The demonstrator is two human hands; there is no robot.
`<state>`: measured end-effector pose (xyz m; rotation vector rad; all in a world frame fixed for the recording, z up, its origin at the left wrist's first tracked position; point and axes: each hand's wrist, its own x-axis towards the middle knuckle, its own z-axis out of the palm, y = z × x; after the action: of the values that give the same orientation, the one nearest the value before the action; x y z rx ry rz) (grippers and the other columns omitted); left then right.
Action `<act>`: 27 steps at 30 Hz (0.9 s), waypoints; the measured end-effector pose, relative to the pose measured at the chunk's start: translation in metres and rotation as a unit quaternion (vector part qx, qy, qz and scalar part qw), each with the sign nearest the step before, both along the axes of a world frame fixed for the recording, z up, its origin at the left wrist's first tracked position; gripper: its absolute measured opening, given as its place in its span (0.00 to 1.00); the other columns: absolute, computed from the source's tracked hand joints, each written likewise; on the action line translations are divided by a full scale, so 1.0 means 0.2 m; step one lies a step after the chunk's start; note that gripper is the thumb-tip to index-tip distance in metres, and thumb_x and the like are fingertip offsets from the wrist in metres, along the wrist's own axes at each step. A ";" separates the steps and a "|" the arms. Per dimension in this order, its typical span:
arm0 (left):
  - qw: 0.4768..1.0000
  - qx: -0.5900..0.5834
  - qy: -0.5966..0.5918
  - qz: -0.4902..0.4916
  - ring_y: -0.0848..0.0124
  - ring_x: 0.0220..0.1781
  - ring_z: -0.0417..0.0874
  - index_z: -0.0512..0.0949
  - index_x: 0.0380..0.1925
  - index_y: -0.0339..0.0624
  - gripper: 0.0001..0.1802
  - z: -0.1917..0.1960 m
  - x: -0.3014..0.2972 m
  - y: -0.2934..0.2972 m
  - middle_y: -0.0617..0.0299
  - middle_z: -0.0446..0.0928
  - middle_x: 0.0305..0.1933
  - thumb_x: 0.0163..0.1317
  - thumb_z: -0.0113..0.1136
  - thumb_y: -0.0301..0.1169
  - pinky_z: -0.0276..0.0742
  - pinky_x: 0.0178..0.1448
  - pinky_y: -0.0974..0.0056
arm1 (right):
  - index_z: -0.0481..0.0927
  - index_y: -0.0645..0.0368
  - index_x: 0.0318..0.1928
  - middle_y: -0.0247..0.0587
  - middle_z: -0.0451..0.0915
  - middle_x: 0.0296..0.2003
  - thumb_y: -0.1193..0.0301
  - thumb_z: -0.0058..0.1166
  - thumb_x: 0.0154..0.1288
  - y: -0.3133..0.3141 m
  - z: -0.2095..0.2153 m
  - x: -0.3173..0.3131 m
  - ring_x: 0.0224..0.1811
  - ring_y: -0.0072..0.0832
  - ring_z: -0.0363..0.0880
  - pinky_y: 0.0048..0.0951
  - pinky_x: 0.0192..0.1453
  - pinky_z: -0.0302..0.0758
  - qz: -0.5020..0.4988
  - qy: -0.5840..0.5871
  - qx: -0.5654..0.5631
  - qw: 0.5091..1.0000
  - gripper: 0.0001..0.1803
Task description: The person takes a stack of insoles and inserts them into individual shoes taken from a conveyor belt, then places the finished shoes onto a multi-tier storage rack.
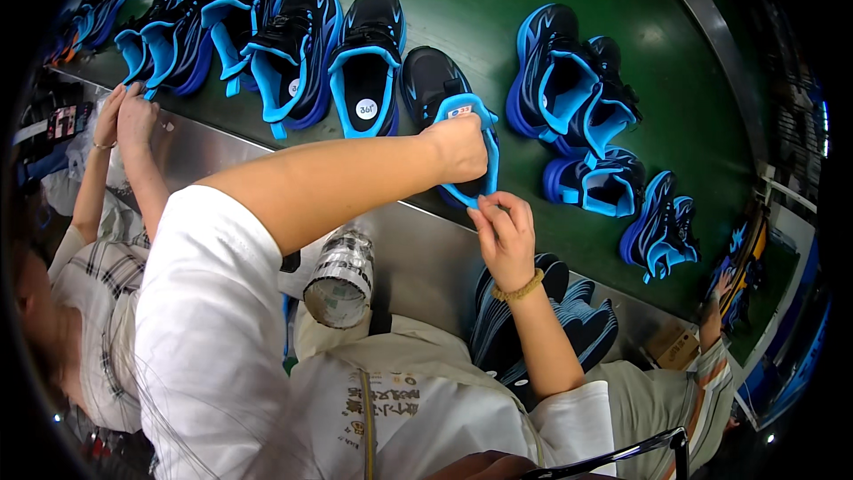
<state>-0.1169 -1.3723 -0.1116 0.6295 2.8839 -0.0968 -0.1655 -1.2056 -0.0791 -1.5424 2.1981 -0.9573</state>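
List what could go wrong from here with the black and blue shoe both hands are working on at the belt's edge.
1. The black and blue shoe sits at the near edge of the green conveyor belt; a tug from the left hand or right hand might pull it off.
2. Neighbouring shoes lie close, so the left forearm could knock them.
3. The stack of dark insoles below could get knocked.

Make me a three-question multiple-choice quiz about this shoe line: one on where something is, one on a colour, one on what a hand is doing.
1. Where is the stack of dark insoles?
A. On the belt
B. Below the belt's metal edge, near the right hand
C. Inside a shoe

2. The conveyor belt is:
A. Green
B. Red
C. White

3. The left hand is:
A. Idle
B. Gripping the shoe at its blue opening
C. Holding a bottle

Answers: B, the stack sits under the right hand; A, green surface; B, fingers closed on the rim.
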 end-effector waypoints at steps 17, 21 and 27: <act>0.927 0.075 0.097 0.354 0.67 0.28 0.73 0.67 0.24 0.42 0.14 0.23 0.11 -0.09 0.61 0.68 0.25 0.40 0.59 0.34 0.66 0.29 0.65 | 0.79 0.60 0.32 0.44 0.77 0.36 0.66 0.40 0.50 -0.44 0.08 0.00 0.48 0.33 0.68 0.50 0.62 0.28 0.275 0.151 0.574 0.756 0.16; 0.883 0.132 0.063 0.445 0.63 0.27 0.74 0.65 0.27 0.41 0.20 0.14 0.09 -0.10 0.58 0.68 0.25 0.37 0.64 0.36 0.68 0.27 0.62 | 0.77 0.61 0.32 0.45 0.74 0.39 0.64 0.45 0.48 -0.42 0.09 0.01 0.51 0.35 0.66 0.51 0.62 0.31 0.246 0.151 0.462 0.839 0.15; 0.914 0.157 0.178 0.330 0.64 0.23 0.71 0.66 0.24 0.41 0.12 0.13 0.20 -0.07 0.59 0.66 0.24 0.43 0.57 0.33 0.65 0.25 0.63 | 0.74 0.62 0.35 0.57 0.64 0.46 0.73 0.52 0.48 0.05 0.06 0.07 0.53 0.46 0.60 0.52 0.57 0.49 0.018 0.068 0.119 0.990 0.11</act>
<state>-0.0770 -1.3860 -0.0862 -0.3999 3.3153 0.3925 -0.1511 -1.1955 -0.0663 -1.5678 2.2698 -0.5699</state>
